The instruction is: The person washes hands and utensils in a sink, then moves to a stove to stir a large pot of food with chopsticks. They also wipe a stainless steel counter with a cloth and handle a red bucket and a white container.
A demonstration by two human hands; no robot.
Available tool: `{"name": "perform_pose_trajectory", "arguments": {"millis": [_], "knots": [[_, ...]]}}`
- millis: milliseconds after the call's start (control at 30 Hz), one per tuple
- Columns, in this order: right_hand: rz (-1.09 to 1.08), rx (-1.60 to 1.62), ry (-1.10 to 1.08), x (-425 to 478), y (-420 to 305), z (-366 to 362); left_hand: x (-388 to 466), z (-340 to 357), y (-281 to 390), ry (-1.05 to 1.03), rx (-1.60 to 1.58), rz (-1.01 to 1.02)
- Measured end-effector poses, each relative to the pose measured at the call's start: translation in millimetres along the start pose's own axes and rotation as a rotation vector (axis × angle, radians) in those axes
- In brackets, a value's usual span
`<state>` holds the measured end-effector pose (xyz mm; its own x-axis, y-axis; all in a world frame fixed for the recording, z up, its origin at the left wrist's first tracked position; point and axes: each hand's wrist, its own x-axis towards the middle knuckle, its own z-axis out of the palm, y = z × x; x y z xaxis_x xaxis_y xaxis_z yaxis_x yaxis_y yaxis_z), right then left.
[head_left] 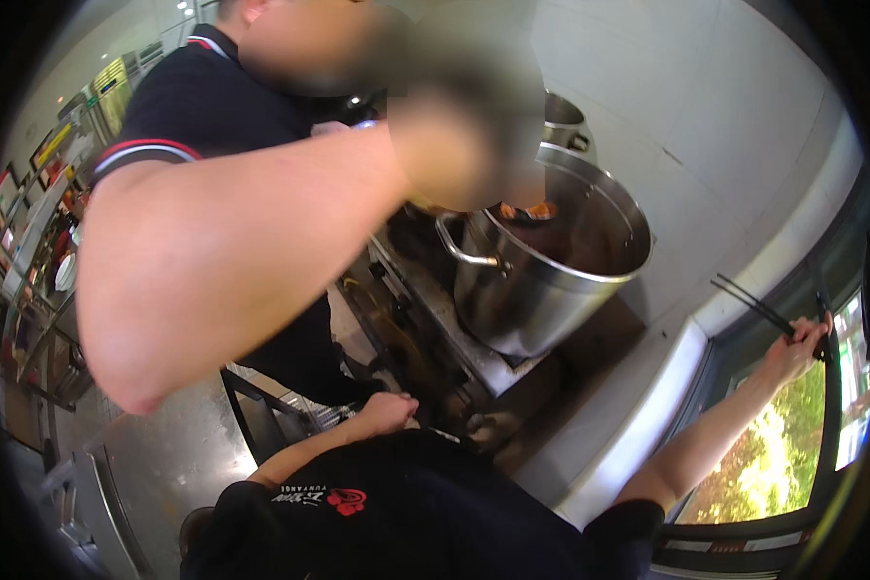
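Observation:
At the right, my right hand (800,349) is shut around a pair of dark chopsticks (750,304), which point up and left. Its fingers are at the upright dark frame (829,406) of a window, apparently touching it. My left hand (390,413) is curled into a fist in front of my body, with nothing seen in it. Ahead of me a large steel stockpot (536,304) stands on a stove (496,373). Dark liquid (573,239) is inside it, and an orange item (529,211) shows near its rim, partly hidden by a blurred patch.
A co-worker's bare forearm (246,225) reaches across the view towards the pot. Behind the large pot stands another steel pot (565,119). A steel counter (167,449) lies at my left, and shelves with kitchenware (43,239) line the far left. A tiled wall (667,94) borders the stove.

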<state>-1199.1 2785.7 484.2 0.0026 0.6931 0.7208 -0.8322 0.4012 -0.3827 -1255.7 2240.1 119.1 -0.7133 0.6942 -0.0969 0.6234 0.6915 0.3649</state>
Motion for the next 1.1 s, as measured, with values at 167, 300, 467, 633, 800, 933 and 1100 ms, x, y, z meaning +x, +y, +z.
{"name": "perform_pose_trajectory", "arguments": {"millis": [167,300,467,633,800,933,1100], "knots": [[0.033,0.035,-0.007,-3,-2,6,-2,-6,2,0.059,-0.007,0.014],[0.047,0.029,0.03,-6,-11,13,3,-16,8,0.069,-0.053,0.015],[0.014,0.044,0.038,0,-3,-2,14,1,-3,0.045,-0.101,-0.012],[0.011,0.013,-0.004,-11,2,15,16,2,-12,-0.02,-0.112,-0.067],[-0.017,0.042,-0.016,-3,-2,5,27,-1,-15,-0.04,-0.139,-0.054],[0.013,0.032,0.059,-11,-3,15,29,-7,-11,-0.052,-0.095,-0.055],[-0.01,0.001,0.062,-14,-6,20,29,-6,-11,-0.073,-0.102,-0.049]]}}
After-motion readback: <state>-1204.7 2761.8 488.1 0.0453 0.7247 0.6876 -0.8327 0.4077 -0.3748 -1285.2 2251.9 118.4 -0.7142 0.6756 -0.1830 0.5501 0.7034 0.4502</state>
